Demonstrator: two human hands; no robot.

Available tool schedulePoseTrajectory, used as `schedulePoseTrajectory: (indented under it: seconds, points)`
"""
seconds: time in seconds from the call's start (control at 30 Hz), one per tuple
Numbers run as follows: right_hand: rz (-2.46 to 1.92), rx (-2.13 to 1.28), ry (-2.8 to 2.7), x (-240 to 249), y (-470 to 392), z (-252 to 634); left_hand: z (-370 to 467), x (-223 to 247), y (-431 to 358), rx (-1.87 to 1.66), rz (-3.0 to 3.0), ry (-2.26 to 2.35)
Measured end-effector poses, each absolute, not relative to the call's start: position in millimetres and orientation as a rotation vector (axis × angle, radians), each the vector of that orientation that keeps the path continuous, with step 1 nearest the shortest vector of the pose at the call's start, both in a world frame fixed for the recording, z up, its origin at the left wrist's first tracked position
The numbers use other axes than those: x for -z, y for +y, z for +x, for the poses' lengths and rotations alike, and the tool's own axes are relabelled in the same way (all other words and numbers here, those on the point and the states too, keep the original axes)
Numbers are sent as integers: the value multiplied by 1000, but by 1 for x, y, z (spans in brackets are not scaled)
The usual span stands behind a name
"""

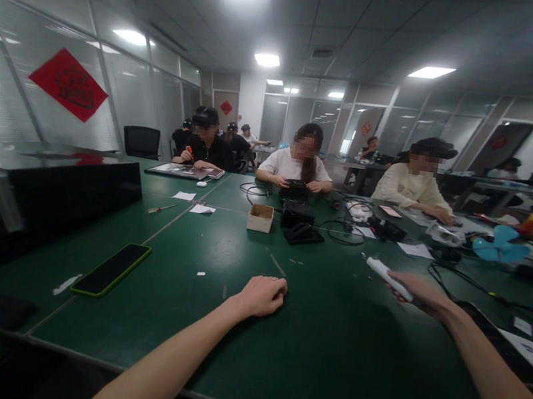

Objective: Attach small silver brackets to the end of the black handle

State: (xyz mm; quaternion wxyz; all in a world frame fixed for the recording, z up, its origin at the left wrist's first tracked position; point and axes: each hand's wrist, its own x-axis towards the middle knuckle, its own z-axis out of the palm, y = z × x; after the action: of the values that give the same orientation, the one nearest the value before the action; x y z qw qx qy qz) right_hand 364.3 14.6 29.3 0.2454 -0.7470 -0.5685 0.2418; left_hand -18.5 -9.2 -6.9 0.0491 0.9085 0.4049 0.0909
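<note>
My left hand [261, 295] rests on the green table with its fingers curled in. Whatever it may hold is hidden under the fingers. Just beyond it, a thin pale line or strip [278, 265] shows on the tabletop. Over to the right, my right hand [416, 292] is closed around a smooth white rod-shaped handle [383, 274], which points away to the left above the table. Tiny white scraps lie near its far end. Beside my right forearm is a dark flat device [497, 337], partly covered by the arm.
A phone with a green edge [111, 269] lies left, near a large black box-like panel [75, 196]. Ahead stand a small cardboard box [260, 219] and black devices [299, 217] with cables. Blue fan blades [501, 245] are at right. Several people sit opposite.
</note>
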Motion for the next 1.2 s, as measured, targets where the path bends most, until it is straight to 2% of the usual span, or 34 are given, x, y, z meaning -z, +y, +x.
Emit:
schedulePoseTrajectory:
  seconds: [0.07,0.23,0.43,0.53,0.7,0.83,1.0,1.2]
  points:
    - [-1942,-829,-1736,-37,4,339,-18,5,-11,-279,2756,1244]
    - [-1886,-583,-2116,-34,-27,256,-16,1,-15,-344,2671,1295]
    - [-1789,-653,-2272,-10,-56,188,-18,6,-11,-368,2692,1273]
    - [-1713,-704,-2291,-12,-50,184,-18,7,-10,-356,2713,1253]
    - [-1529,-453,-2366,-11,-19,198,-17,6,-10,-360,2714,1272]
    - [-1275,-423,-2438,8,-11,205,-16,4,-11,-362,2703,1278]
    - [-1213,-363,-2353,24,-16,208,-14,9,-9,-401,2712,1245]
    - [-1203,-347,-2354,21,-16,212,-10,12,-7,-387,2700,1280]
